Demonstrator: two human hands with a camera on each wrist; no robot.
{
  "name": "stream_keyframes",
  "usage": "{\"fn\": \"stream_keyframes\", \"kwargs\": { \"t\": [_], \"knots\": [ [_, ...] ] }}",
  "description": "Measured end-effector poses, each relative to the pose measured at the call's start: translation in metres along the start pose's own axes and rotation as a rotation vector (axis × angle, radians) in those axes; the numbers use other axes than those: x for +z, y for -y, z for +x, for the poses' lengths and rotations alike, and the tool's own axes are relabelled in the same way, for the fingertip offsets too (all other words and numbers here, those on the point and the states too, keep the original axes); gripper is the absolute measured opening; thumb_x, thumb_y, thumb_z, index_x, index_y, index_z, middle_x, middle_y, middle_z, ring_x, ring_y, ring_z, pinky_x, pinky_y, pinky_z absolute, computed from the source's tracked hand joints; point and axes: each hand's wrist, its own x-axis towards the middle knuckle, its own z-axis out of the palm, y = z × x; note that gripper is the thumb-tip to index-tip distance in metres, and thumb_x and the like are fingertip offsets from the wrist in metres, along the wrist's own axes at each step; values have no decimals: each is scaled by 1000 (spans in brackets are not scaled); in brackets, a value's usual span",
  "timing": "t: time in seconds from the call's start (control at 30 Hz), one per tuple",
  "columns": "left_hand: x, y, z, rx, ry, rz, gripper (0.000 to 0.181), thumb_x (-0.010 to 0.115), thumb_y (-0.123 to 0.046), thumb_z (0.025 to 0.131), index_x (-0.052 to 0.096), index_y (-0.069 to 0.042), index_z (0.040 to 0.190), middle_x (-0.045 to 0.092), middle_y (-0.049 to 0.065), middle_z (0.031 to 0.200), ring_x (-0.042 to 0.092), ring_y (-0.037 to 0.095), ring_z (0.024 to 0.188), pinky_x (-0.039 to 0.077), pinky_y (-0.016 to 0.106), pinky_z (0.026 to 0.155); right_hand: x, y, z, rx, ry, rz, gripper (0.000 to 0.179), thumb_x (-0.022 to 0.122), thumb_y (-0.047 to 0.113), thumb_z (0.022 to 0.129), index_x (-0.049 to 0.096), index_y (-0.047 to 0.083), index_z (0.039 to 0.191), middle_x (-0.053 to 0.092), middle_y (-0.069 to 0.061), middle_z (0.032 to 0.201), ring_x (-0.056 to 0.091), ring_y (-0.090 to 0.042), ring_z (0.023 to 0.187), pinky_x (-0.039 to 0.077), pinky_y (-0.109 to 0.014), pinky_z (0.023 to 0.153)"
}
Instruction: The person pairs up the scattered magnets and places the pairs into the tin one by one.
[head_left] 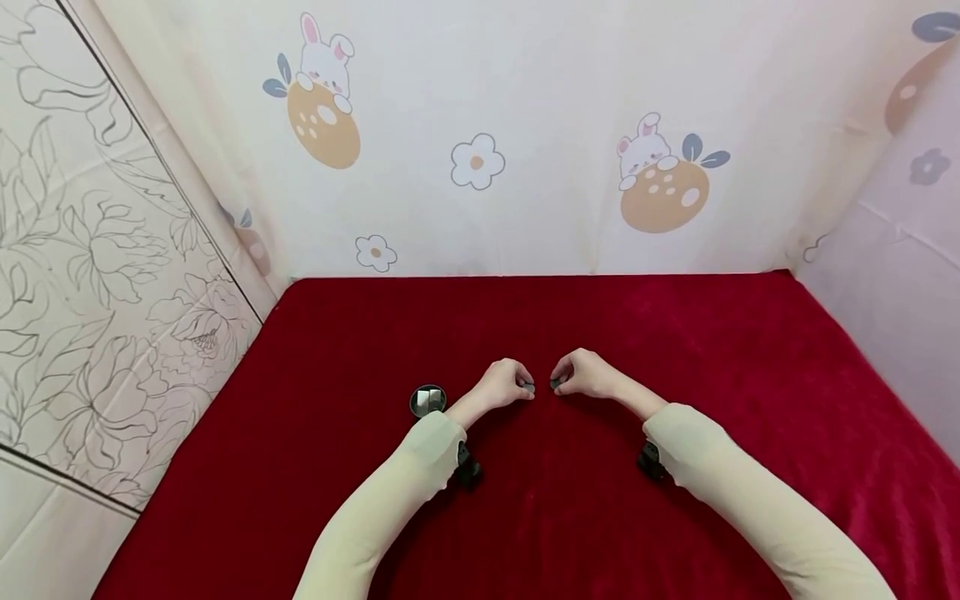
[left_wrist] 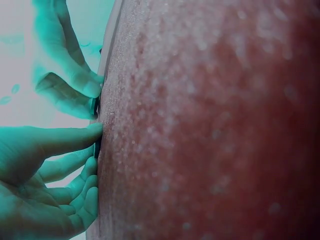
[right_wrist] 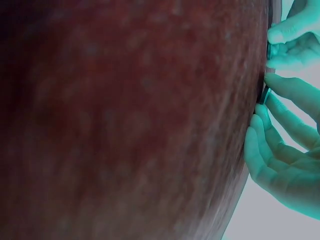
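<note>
Over the middle of the red cloth, my left hand (head_left: pixel 504 384) pinches a small flat grey piece (head_left: pixel 529 387) between thumb and fingers. Facing it a short gap away, my right hand (head_left: pixel 589 374) pinches a similar small dark piece (head_left: pixel 555 384). Both hands are low at the cloth. The left wrist view shows the left hand (left_wrist: pixel 35 175) below the right hand (left_wrist: pixel 57 65), with the dark pieces seen edge-on and mostly covered by fingers. In the right wrist view, a thin dark piece (right_wrist: pixel 264 95) shows between the right hand's (right_wrist: pixel 290 150) thumb and finger. What the pieces are cannot be told.
A round dark-rimmed container (head_left: pixel 412 406) with silvery blocks (head_left: pixel 423 402) stands just left of the left wrist. Red cloth (head_left: pixel 480 325) covers the table. Patterned curtains (head_left: pixel 540 100) hang behind it and a flower-print panel (head_left: pixel 97 250) stands at the left.
</note>
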Motion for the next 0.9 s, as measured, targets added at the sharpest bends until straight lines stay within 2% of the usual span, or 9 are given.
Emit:
{"fn": "stream_keyframes", "kwargs": {
  "t": [0.37,0.57,0.9],
  "knots": [
    [1,0,1,-10,-29,1,20,70,-11,75,68,-3,93,64,5,83,57,15,75,45,20,65,8,11,6,15,-10,2,16,69,4,72,67,-5,85,65,-7,73,58,-12,64,47,-24,58],
    [3,0,0,-14,-44,-16,19,72,-10,74,69,-2,90,65,6,83,58,15,74,45,20,64,12,13,6,-3,-19,16,16,69,5,72,67,-5,85,65,-8,74,58,-12,64,46,-23,58],
    [1,1,0,-12,-20,-21,21,72,-8,73,68,-2,92,65,6,83,58,15,76,45,20,65,17,18,10,-1,-16,-20,14,71,3,71,67,-4,82,64,-6,72,54,-10,61,44,-22,56]
  ]
}}
